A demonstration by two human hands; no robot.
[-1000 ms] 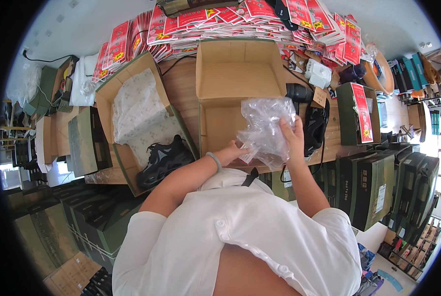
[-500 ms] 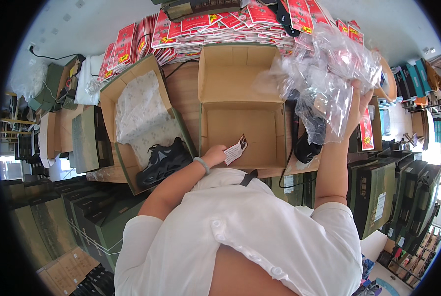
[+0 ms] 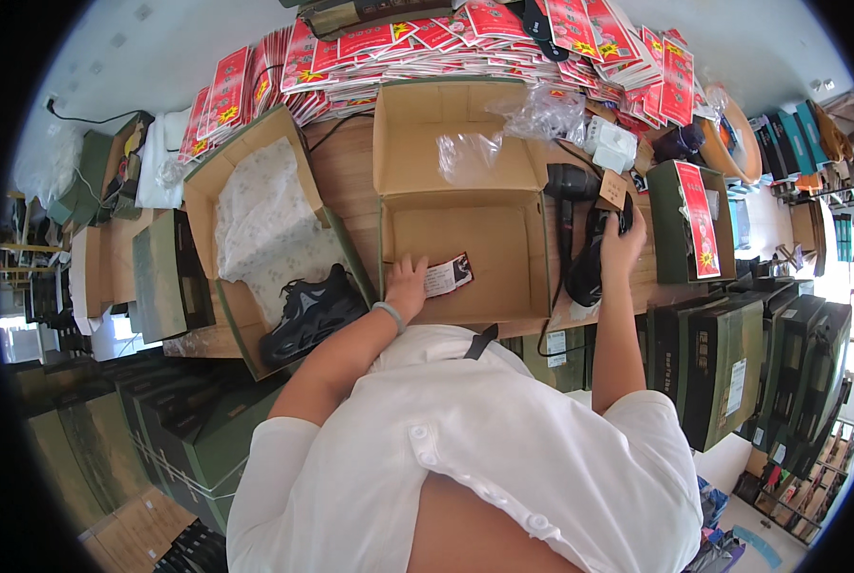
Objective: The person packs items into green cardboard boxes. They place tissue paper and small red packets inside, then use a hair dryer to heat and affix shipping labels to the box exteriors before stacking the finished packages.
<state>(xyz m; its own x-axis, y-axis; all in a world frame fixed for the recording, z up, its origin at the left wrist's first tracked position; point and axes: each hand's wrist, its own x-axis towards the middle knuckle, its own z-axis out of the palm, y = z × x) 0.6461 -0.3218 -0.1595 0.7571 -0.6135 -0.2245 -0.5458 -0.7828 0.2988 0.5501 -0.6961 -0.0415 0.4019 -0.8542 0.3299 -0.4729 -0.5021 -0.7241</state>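
My left hand (image 3: 406, 288) is over the near left part of an open cardboard box (image 3: 465, 224), its fingers closed at the edge of a small printed card (image 3: 449, 276). My right hand (image 3: 623, 246) grips the right side of a black shoe (image 3: 587, 265), which stands right of that box. A tan tag (image 3: 613, 191) is at the shoe's far end. Next to it lies a black hair dryer (image 3: 571, 181). Another black shoe (image 3: 314, 310) sits in the left open box (image 3: 358, 260), beside patterned white tissue paper (image 3: 260, 210).
Crumpled clear plastic (image 3: 548, 115) lies behind the middle box, partly over its lid. Red printed packets (image 3: 427, 62) are piled along the back. A green box (image 3: 670, 224) with a red packet stands at the right. Stacked shoe boxes (image 3: 723, 372) flank me below the table.
My right hand has let go of the clear plastic and come down onto the black shoe. The plastic now lies at the back. My left hand has shifted slightly left; the card lies flatter.
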